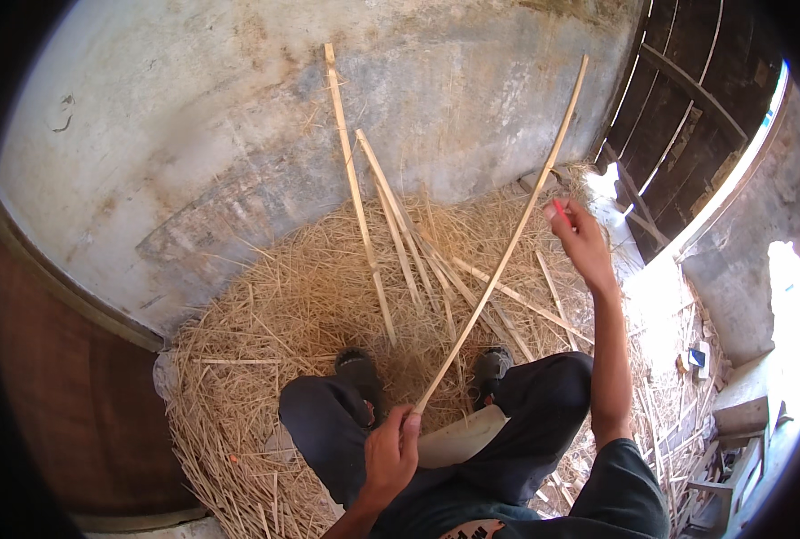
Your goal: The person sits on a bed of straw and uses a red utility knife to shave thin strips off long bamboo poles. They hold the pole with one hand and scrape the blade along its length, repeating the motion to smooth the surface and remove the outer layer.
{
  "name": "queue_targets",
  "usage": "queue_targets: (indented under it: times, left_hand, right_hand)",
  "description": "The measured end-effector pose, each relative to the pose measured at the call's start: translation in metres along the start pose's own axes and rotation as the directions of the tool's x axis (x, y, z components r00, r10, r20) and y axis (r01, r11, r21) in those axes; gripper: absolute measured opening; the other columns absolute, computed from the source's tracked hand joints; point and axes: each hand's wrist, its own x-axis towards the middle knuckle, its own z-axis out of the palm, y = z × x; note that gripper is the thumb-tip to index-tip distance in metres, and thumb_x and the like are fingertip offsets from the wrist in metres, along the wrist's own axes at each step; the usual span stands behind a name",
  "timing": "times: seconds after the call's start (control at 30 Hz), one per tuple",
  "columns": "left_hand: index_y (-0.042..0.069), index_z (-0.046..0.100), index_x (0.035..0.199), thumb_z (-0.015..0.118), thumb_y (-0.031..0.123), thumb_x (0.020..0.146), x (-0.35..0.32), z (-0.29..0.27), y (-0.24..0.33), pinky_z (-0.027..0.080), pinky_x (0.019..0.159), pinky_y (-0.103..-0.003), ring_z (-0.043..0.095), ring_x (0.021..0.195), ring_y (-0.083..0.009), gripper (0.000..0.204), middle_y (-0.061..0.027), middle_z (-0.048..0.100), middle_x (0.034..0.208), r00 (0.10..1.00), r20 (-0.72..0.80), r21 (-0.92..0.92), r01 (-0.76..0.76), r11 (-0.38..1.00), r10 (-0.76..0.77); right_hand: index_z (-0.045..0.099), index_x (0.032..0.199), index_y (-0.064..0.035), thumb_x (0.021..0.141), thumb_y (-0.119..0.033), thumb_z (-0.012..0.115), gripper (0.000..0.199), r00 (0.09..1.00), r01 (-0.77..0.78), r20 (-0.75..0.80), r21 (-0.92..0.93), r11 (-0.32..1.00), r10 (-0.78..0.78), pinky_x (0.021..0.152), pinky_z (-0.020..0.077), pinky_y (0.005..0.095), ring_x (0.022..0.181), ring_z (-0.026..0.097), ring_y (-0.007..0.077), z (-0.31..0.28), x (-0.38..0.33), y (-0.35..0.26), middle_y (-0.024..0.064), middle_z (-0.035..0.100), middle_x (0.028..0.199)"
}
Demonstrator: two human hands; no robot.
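- The left hand [389, 458] is closed around the lower end of the long wooden strip [499, 268], thumb and fingers pinched on it.
- The long wooden strip slants from that hand above the lap up to the right, its far end in front of the wall [238, 117].
- The right hand [584, 242] is just right of the strip's upper half, fingers curled around a small red object [560, 212]; most of that object is hidden, and I cannot tell whether it touches the strip.
- Just below the strip's lower end, a cream-coloured sheet [461, 440] lies across the lap, over dark trousers [548, 395].
- The left boot [360, 373] stands to the left of the strip, the right boot [490, 370] to its right.
- Beneath the strip and all around it spreads a heap of pale shavings [247, 328].
- To the left of the strip, a tall narrow slat [353, 180] leans on the wall; more slats lie crosswise under the strip, and a paler slat [518, 295] extends to its right.
- Well to the right of the strip sits a small blue-and-white packet [698, 359]; what is in it I cannot tell.
- Beyond the strip's upper right is a dark plank door [696, 99].
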Motion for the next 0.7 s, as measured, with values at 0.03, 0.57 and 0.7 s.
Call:
queue_targets:
  times: [0.03,0.57,0.7]
  left_hand:
    - [0.0,0.067,0.116,0.056,0.028,0.112,0.0,0.003,-0.005,0.047,0.062,-0.037,0.061,0.064,-0.0223,0.031,-0.0122,0.065,0.077,0.998,-0.056,0.001,-0.037,0.999,0.037]
    - [0.001,0.067,0.12,0.064,0.03,0.107,-0.004,0.007,-0.013,0.057,0.065,-0.044,0.074,0.074,-0.0356,0.033,-0.0194,0.075,0.095,0.973,-0.189,0.15,-0.106,0.983,0.134]
    - [0.001,0.068,0.118,0.063,0.031,0.108,-0.005,0.0,-0.016,0.056,0.063,-0.042,0.073,0.072,-0.0336,0.032,-0.018,0.074,0.092,0.967,-0.203,0.15,-0.122,0.981,0.152]
  right_hand:
    - [0.07,0.12,-0.003,0.104,-0.037,0.07,0.037,0.997,-0.003,0.077,-0.05,0.999,0.007,0.064,0.0446,0.0292,0.068,0.055,0.0089,0.001,-0.006,-0.014,0.0023,0.064,0.078]
    - [0.073,0.123,-0.0005,0.102,-0.025,0.071,0.033,0.996,-0.065,-0.063,-0.13,0.989,0.057,0.08,0.0562,0.0391,0.086,0.076,0.0296,-0.009,0.034,-0.003,0.0187,0.078,0.093]
    - [0.075,0.119,-0.0011,0.103,-0.024,0.07,0.028,0.988,0.11,-0.082,-0.212,0.971,-0.13,0.078,0.055,0.0385,0.081,0.073,0.0258,-0.013,0.035,0.006,0.0161,0.077,0.089]
